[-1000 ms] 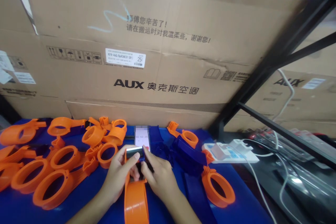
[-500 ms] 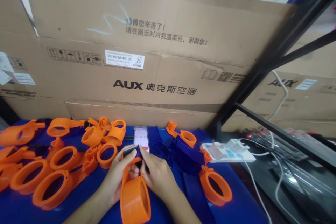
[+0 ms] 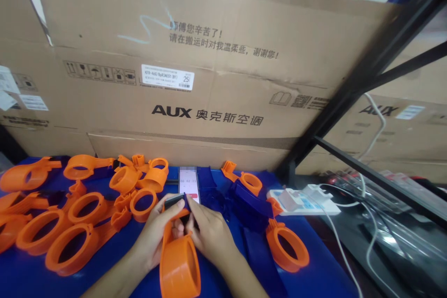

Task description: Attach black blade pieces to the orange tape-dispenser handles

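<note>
Near the bottom centre, an orange plastic part with a wide ring [image 3: 179, 263] is held up between both hands, its ring end hanging toward me. My left hand [image 3: 157, 230] is closed round the upper end of this part, thumb lying over a black piece [image 3: 172, 202] there. From the other side, my right hand [image 3: 211, 228] is closed at the same end, fingers pressed against a dark blue strip [image 3: 186, 201]. The fingertips are partly hidden between the hands. Just beyond them lies a phone [image 3: 187, 179] with a timer on its screen.
Several similar orange ring parts [image 3: 70, 249] crowd the left of the blue table cover [image 3: 314, 260]. To the right lie dark blue strips [image 3: 249, 202] and another orange ring part [image 3: 288, 247], near a white power strip [image 3: 303, 202] with cables. Behind stands a large cardboard box [image 3: 216, 84].
Both hands keep their hold on the orange part, almost still. The view has shifted very slightly.
</note>
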{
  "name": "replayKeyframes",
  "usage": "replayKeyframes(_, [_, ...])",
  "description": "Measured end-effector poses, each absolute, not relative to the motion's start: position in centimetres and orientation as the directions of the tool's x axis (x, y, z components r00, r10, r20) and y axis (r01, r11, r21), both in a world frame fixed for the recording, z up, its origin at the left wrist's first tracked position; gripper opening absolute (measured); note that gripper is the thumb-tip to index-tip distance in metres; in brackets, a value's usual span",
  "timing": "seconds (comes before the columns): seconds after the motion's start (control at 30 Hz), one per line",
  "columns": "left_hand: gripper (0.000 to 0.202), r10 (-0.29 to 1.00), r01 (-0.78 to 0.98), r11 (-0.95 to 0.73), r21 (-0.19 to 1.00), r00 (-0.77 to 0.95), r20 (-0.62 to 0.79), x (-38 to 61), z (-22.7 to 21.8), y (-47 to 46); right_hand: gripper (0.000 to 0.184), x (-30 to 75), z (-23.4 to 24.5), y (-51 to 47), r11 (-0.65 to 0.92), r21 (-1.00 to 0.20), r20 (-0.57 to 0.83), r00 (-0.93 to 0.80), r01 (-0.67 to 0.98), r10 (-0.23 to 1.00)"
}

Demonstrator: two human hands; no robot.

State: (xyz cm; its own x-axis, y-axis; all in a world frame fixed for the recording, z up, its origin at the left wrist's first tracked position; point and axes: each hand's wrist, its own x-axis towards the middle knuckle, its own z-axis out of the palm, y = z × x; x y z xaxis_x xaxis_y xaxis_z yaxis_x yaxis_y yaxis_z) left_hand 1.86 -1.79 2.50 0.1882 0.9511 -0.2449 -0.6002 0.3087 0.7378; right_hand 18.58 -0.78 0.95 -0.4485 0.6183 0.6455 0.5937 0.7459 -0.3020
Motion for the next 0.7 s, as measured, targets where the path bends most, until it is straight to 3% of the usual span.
replayKeyframes(0.27, [0.031,0.965,-0.433,0.228,0.872,0.219,-0.144,1.5,2.4,-1.4,0.053,19.0,2.2,-1.1,0.750,-0.333,0.630,-0.457,0.572,0.628])
replayKeyframes(0.47, [0.029,0.928,-0.311,0.225,0.923,0.356,-0.107,0.4,2.4,-1.0,0.031,19.8,3.4,-1.1,0.725,-0.460,0.623,-0.394,0.513,0.675])
replayKeyframes(0.57, [0.029,0.940,-0.303,0.212,0.929,0.323,-0.109,0.6,2.4,-1.1,0.022,20.3,4.1,-0.8,0.612,-0.505,0.617,-0.241,0.608,0.749])
replayKeyframes(0.7, [0.027,0.952,-0.316,0.213,0.924,0.279,-0.124,0.9,2.4,-1.1,0.018,21.7,4.7,0.1,0.310,-0.517,0.583,0.063,0.797,0.810])
